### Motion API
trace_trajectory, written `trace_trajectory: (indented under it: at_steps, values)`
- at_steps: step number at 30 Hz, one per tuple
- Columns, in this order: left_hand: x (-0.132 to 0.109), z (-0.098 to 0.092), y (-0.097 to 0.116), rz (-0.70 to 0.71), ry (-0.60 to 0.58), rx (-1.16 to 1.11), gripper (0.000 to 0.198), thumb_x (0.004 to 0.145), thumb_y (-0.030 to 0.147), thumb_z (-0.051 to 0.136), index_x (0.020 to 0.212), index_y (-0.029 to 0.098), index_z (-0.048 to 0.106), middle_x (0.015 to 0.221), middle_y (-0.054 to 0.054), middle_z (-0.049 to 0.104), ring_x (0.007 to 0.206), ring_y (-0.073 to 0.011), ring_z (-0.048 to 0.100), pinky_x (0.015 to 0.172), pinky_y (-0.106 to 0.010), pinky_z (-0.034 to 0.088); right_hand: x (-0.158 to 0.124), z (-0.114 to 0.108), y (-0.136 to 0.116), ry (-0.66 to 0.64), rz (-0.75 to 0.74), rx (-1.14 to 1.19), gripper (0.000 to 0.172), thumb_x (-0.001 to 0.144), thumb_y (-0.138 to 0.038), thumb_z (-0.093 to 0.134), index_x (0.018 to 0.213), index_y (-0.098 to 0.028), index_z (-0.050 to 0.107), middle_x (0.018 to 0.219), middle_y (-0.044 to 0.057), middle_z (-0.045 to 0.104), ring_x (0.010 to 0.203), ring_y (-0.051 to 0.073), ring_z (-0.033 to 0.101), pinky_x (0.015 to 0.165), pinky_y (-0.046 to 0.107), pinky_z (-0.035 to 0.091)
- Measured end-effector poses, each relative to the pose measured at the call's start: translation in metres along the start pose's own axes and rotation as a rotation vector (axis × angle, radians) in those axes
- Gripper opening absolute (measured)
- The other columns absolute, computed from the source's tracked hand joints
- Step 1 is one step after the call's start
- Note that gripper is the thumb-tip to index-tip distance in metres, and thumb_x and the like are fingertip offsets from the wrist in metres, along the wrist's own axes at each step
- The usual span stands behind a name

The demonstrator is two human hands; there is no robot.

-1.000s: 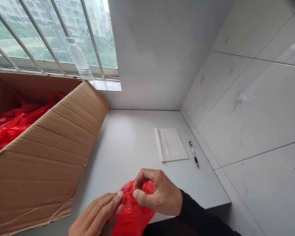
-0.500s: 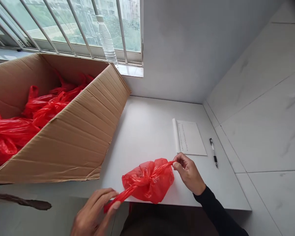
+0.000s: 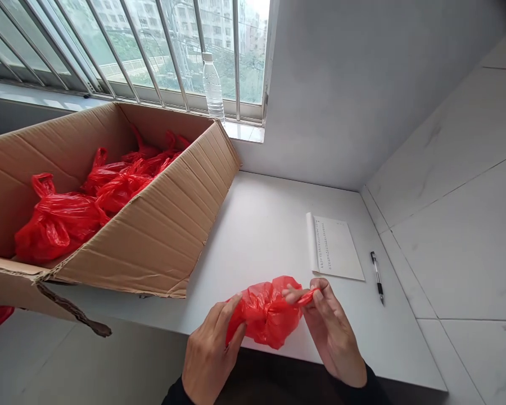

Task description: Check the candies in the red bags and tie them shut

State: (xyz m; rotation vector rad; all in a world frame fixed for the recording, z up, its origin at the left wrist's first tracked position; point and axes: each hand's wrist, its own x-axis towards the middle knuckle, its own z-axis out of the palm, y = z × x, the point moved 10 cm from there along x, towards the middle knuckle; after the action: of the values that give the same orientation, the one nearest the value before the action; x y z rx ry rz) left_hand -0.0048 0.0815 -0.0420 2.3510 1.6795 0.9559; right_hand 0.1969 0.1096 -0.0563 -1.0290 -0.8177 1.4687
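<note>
A knotted red plastic bag (image 3: 268,315) with rounded contents sits at the front edge of the white table (image 3: 257,225). What is inside cannot be made out. My right hand (image 3: 335,332) pinches one twisted end of the bag between thumb and fingers, on the bag's right. At the bag's left side, my left hand (image 3: 213,346) has its thumb and fingers curved around the red plastic. The palm side of that hand is hidden.
On the left stands an open cardboard box (image 3: 152,236) holding several tied red bags (image 3: 61,225). A notebook (image 3: 337,247) and a pen (image 3: 378,278) lie on the table's right. A clear bottle (image 3: 213,90) stands on the sill by the barred window.
My left hand has moved from the bag's stretched left handle in to the bag's side. My right hand still grips its end, now with the palm turned up more. The view has shifted left.
</note>
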Motion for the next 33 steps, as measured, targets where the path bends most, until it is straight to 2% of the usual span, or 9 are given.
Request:
trace_trajectory:
  at_steps: [7,13,15,18,20,23,28,31,33]
  values:
    - [-0.048,0.027,0.021,0.273,-0.223,-0.140,0.061,0.100,0.005,0.035,0.158,0.024,0.028,0.071,0.002,0.069,0.055,-0.0120,0.064,0.053,-0.020,0.046,0.012,-0.003,0.038,0.019,0.246,0.448,0.032,0.088,-0.036,0.074,0.073,-0.023,0.049,0.065,-0.007,0.034,0.064,0.011,0.046,0.083,0.029,0.055]
    - [-0.057,0.020,0.003,0.280,-0.279,-0.035,0.072,0.093,0.002,0.037,0.160,0.028,0.027,0.077,0.001,0.072,0.060,-0.0161,0.065,0.052,-0.024,0.051,0.001,-0.032,0.089,0.162,0.317,0.451,0.040,0.078,-0.039,0.084,0.065,-0.022,0.050,0.060,-0.008,0.039,0.060,0.010,0.046,0.068,0.023,0.054]
    - [-0.049,0.013,0.012,0.229,-0.239,0.010,0.071,0.092,0.005,0.043,0.158,0.028,0.031,0.106,-0.008,0.074,0.090,-0.0215,0.072,0.076,-0.032,0.059,-0.009,-0.030,0.088,0.149,0.302,0.441,0.032,0.083,-0.041,0.080,0.071,-0.022,0.057,0.063,-0.006,0.048,0.067,0.012,0.053,0.071,0.024,0.055]
    - [-0.038,0.011,0.037,0.135,-0.157,0.008,0.077,0.082,0.011,0.060,0.155,0.024,0.038,0.142,-0.019,0.056,0.129,-0.0358,0.056,0.102,-0.053,0.052,-0.026,-0.010,0.074,0.063,0.292,0.474,0.023,0.090,-0.041,0.072,0.080,-0.023,0.064,0.070,-0.003,0.058,0.074,0.014,0.059,0.075,0.026,0.056]
    - [-0.031,0.014,0.051,0.068,-0.107,-0.077,0.074,0.071,0.009,0.064,0.143,0.026,0.054,0.130,-0.016,0.064,0.116,-0.0361,0.062,0.094,-0.053,0.056,-0.038,0.010,0.058,-0.022,0.282,0.490,0.020,0.091,-0.042,0.070,0.084,-0.023,0.065,0.074,-0.002,0.063,0.079,0.016,0.063,0.079,0.029,0.057]
    - [-0.026,0.006,0.062,0.019,-0.057,-0.146,0.034,0.076,0.009,0.058,0.104,0.024,0.071,0.089,-0.009,0.069,0.078,-0.0256,0.066,0.066,-0.039,0.057,-0.053,0.025,0.032,-0.075,0.192,0.448,0.021,0.089,-0.044,0.071,0.091,-0.025,0.065,0.091,0.000,0.071,0.093,0.019,0.067,0.089,0.034,0.057]
    - [-0.021,-0.063,0.054,-0.062,0.016,-0.238,0.019,0.085,0.011,0.051,0.092,0.023,0.065,0.078,-0.001,0.067,0.069,-0.0160,0.065,0.061,-0.026,0.053,-0.053,-0.004,0.031,0.057,0.105,0.339,0.047,0.084,-0.061,0.068,0.116,-0.028,0.059,0.124,0.008,0.072,0.126,0.027,0.061,0.108,0.048,0.050]
    - [0.001,-0.137,0.042,-0.148,0.132,-0.248,0.018,0.088,0.015,0.052,0.096,0.024,0.065,0.070,0.005,0.065,0.056,-0.0104,0.059,0.050,-0.019,0.049,-0.044,-0.045,0.056,0.186,0.076,0.138,0.056,0.081,-0.067,0.067,0.119,-0.026,0.058,0.124,0.009,0.071,0.130,0.030,0.058,0.108,0.050,0.050]
    - [0.024,-0.202,0.023,-0.264,0.333,-0.234,0.013,0.083,0.024,0.061,0.094,0.025,0.068,0.060,0.007,0.058,0.047,-0.0094,0.050,0.040,-0.018,0.043,-0.037,-0.081,0.070,0.316,-0.006,-0.066,0.056,0.082,-0.067,0.066,0.118,-0.026,0.058,0.122,0.008,0.072,0.127,0.030,0.060,0.105,0.047,0.052]
